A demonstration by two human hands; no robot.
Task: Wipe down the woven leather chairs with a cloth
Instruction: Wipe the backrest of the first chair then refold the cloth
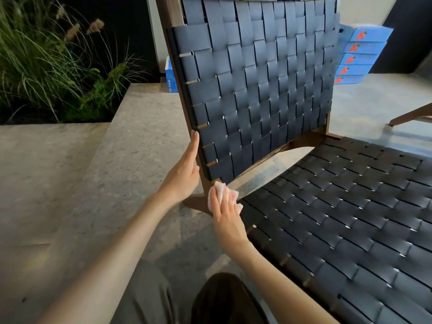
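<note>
A chair with a dark woven leather backrest (257,85) and woven seat (346,211) on a brown wooden frame fills the middle and right. My left hand (184,171) rests flat, fingers straight, against the backrest's left frame edge. My right hand (225,213) presses a crumpled pink-and-white cloth (218,190) with straight fingers onto the wooden frame, at the lower left corner where backrest meets seat. The cloth is partly hidden under my fingers.
A stone ledge (131,136) runs to the left, with a planter of grasses and ferns (53,66) behind it. Stacked blue boxes (360,54) stand behind the chair at right, another blue box (170,76) at left. A second chair's wooden leg (409,116) shows at far right.
</note>
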